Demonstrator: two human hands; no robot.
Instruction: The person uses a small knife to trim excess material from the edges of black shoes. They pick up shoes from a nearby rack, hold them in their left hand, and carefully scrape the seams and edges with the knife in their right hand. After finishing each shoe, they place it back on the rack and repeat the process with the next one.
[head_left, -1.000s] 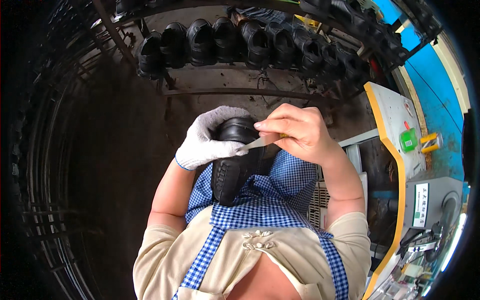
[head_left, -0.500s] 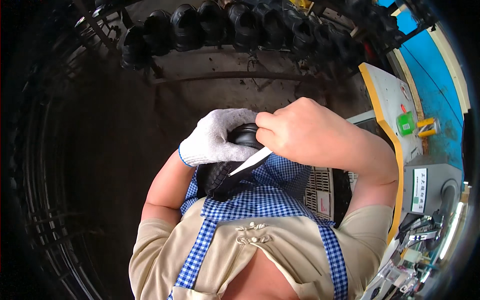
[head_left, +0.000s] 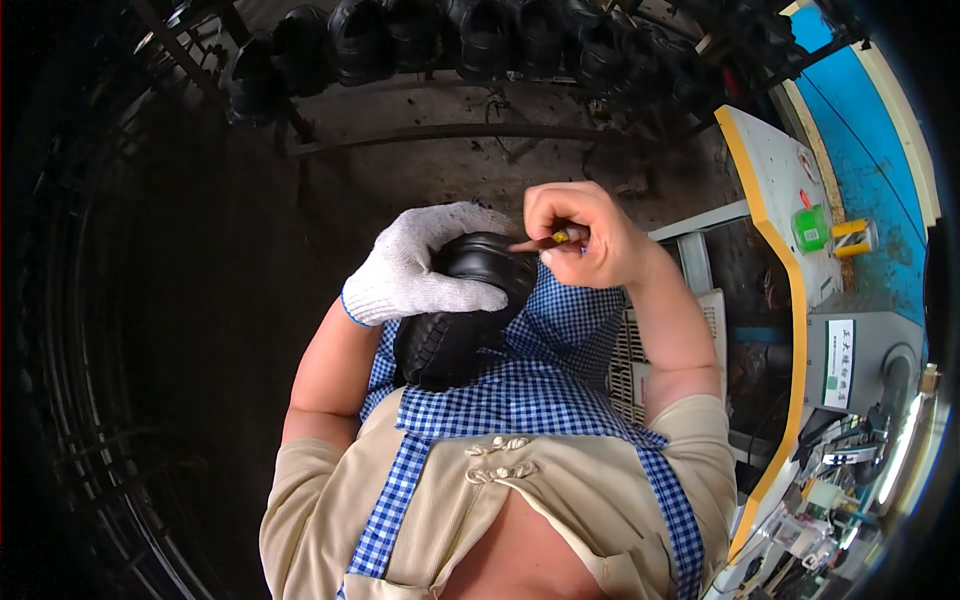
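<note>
A black shoe (head_left: pixel 470 262) with a ridged sole edge is held in front of my apron, its sole end (head_left: pixel 440 350) near my chest. My left hand (head_left: pixel 425 265), in a white knitted glove, wraps round the shoe from the left, thumb and fingers on opposite sides. My bare right hand (head_left: pixel 590 235) is closed on a slim tool (head_left: pixel 535 244) with a brownish tip and a yellow part between the fingers. That tip reaches the shoe's upper on its right side. Its exact kind cannot be made out.
Several black shoes (head_left: pixel 410 40) line a rack beyond my hands. To the right is a white worktop with a yellow edge (head_left: pixel 785 265), carrying a green container (head_left: pixel 811 228) and a yellow-striped one (head_left: pixel 854 238). A grey machine (head_left: pixel 860 360) and a pale crate (head_left: pixel 628 370) stand nearby.
My right hand has turned and drawn back right; the white pointed strip it held along the shoe no longer shows, and a brown-tipped tool shows instead. My left hand keeps its hold, shifted slightly left.
</note>
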